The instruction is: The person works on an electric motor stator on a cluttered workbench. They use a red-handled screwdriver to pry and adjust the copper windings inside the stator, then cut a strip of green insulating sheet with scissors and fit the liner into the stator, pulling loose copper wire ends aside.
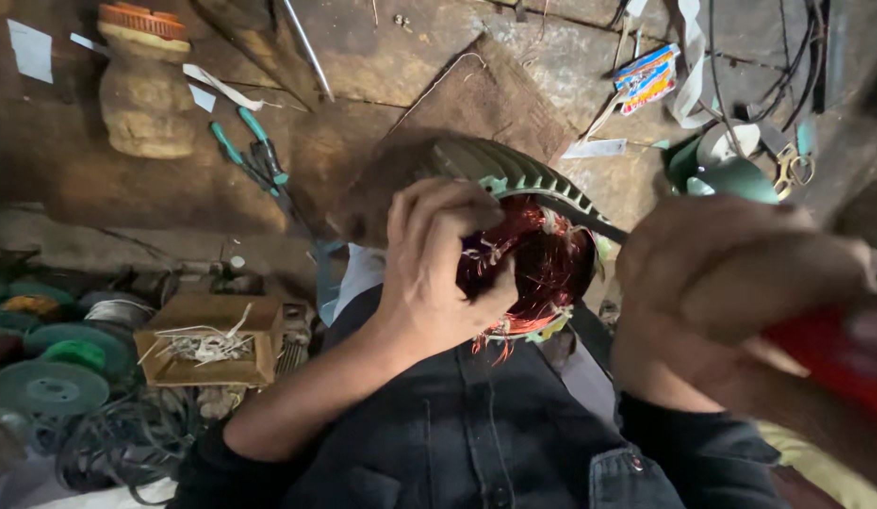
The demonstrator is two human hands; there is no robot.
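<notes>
A finned grey-green motor stator [514,174] with red copper windings [542,264] rests on my lap. My left hand [434,269] grips its near rim, thumb against the windings. My right hand [730,283] is close to the camera and blurred; it is closed on a red-handled tool [829,353] whose dark shaft [580,219] reaches into the top of the stator opening. Loose copper wire ends stick out at the stator's lower edge.
Green-handled pliers [254,155] lie on the stone floor at the upper left. A small wooden box [212,335] with white strips, green wire spools [52,372] and coiled cables sit at the left. Scissors [792,170], cords and a colourful packet [646,77] lie at the upper right.
</notes>
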